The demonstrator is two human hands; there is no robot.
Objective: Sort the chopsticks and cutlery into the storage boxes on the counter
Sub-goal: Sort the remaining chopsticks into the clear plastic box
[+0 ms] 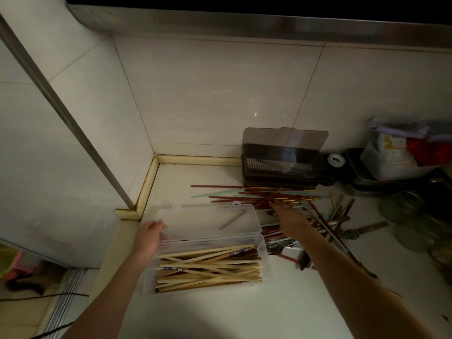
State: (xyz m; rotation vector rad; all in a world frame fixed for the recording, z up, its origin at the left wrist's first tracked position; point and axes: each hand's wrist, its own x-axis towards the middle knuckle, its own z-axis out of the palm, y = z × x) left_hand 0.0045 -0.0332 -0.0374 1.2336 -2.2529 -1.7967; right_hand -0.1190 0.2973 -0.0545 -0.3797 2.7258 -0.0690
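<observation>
A clear plastic box [265, 260] lies open on the counter, holding several pale wooden chopsticks [208, 267]. Its clear lid [208, 221] is folded back. My left hand [149, 234] holds the lid's left end, fingers curled over the edge. A loose pile of dark red chopsticks [256, 196] with gold tips, mixed with pale green ones, lies behind and right of the box. My right hand [289, 216] reaches into that pile, fingers down among the sticks; its grip is hidden. A dark storage box [278, 167] with a smoky raised lid stands at the wall. Metal cutlery [281, 248] lies under my right forearm.
A metal tray [367, 184] with a plastic container and bags stands at the back right. Glass jars [415, 216] and a metal spatula [367, 228] crowd the right side. The counter's left edge drops off to the floor. Tiled walls close the corner.
</observation>
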